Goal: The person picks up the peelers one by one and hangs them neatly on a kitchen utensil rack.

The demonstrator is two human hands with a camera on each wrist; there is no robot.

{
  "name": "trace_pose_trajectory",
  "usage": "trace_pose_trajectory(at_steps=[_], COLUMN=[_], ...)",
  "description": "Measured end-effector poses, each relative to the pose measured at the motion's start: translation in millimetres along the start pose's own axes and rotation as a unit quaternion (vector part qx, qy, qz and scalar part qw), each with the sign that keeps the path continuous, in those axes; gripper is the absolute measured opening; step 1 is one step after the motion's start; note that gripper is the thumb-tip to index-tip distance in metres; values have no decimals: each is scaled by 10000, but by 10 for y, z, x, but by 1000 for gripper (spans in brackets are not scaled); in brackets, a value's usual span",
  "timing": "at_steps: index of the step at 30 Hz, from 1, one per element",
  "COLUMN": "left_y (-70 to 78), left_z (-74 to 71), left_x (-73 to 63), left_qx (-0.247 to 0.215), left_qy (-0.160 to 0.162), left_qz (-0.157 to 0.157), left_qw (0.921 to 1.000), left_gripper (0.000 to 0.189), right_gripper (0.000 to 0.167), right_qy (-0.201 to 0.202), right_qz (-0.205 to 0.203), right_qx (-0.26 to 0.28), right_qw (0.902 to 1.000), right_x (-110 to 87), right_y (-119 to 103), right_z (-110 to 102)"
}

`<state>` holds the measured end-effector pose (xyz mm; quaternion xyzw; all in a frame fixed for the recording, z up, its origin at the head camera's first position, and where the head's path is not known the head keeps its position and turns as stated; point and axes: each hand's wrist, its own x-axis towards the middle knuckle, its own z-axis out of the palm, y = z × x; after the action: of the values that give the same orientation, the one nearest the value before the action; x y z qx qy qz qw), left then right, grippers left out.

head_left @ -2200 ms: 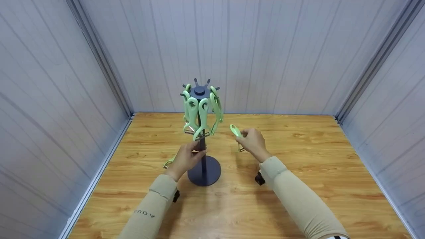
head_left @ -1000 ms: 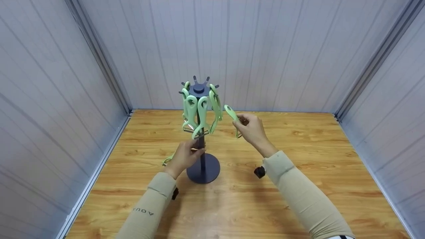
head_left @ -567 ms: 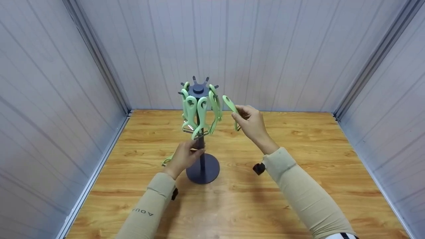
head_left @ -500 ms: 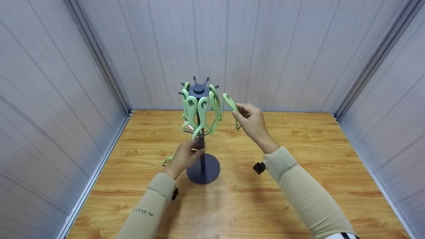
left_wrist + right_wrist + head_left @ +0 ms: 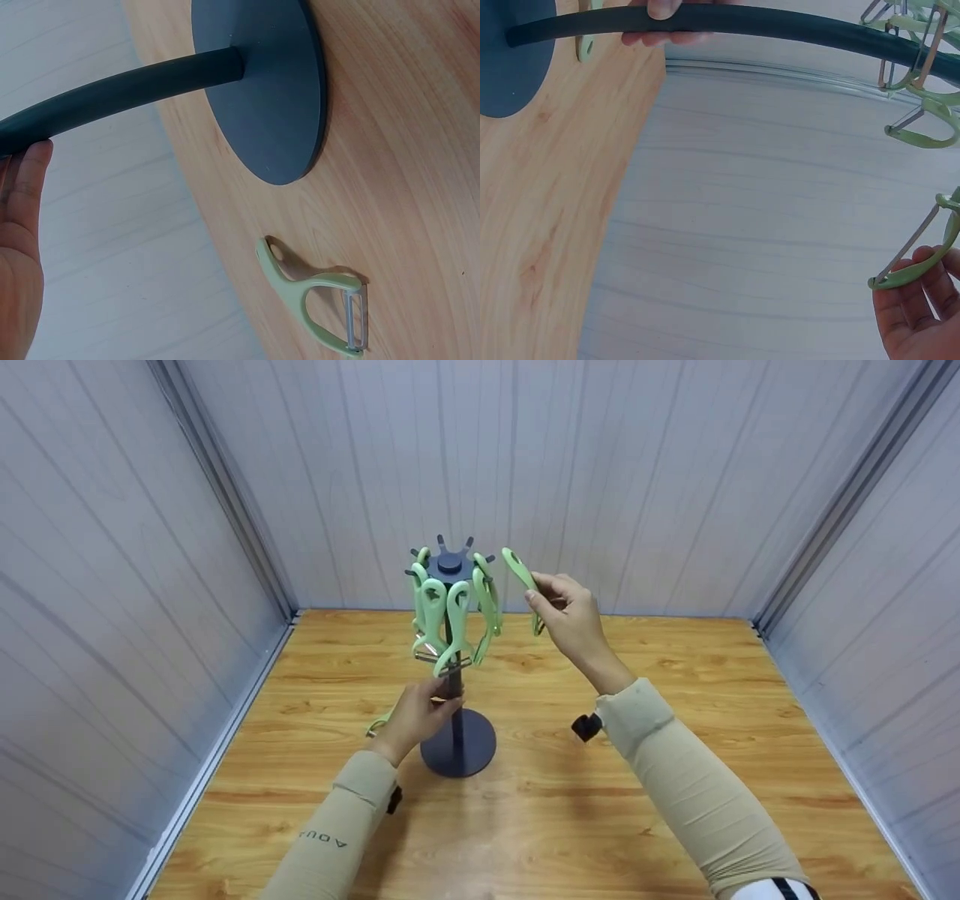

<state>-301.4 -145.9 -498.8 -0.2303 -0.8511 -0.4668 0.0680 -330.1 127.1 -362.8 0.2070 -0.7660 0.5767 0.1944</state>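
Note:
A dark rotating stand (image 5: 450, 564) with hooks round its top carries several light green peelers (image 5: 457, 615) hanging by the holes in their handles. My left hand (image 5: 418, 712) grips the stand's post, below the hanging peelers. To the right of the stand's top, my right hand (image 5: 571, 611) pinches another green peeler (image 5: 519, 568), its holed handle end tilted up toward the hooks and its blade end down. In the right wrist view that peeler (image 5: 907, 274) shows its blade, apart from the hanging ones. The hooks at the back bear nothing.
One more green peeler (image 5: 300, 292) lies on the wooden table left of the stand's round base (image 5: 277, 112), partly hidden behind my left hand in the head view. Pale panel walls (image 5: 600, 472) enclose the table at the back and both sides.
My right hand has lifted its peeler from low beside the stand up to the height of the hooks, slightly leftward. The left hand has stayed on the post.

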Motion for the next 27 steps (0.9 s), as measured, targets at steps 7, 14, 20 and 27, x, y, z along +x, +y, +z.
trace_pose_trajectory(at_steps=[7, 14, 20, 27], left_y=[26, 16, 7, -6], left_z=[7, 5, 4, 15], left_x=[24, 24, 16, 4], left_qx=[13, -14, -19, -2], left_qy=[-49, -79, -63, 30], left_qz=[-37, -14, 86, 179], left_qw=[10000, 10000, 9999, 9998], left_gripper=[13, 12, 10, 9], right_gripper=[32, 33, 35, 35], right_qy=[38, -47, -187, -314], right_qz=[-74, -227, -327, -462], right_qx=[102, 237, 215, 92], right_qw=[9999, 9994, 9991, 9984], right_x=[103, 177, 208, 233], right_y=[-98, -194, -260, -295], right_z=[18, 54, 78, 100])
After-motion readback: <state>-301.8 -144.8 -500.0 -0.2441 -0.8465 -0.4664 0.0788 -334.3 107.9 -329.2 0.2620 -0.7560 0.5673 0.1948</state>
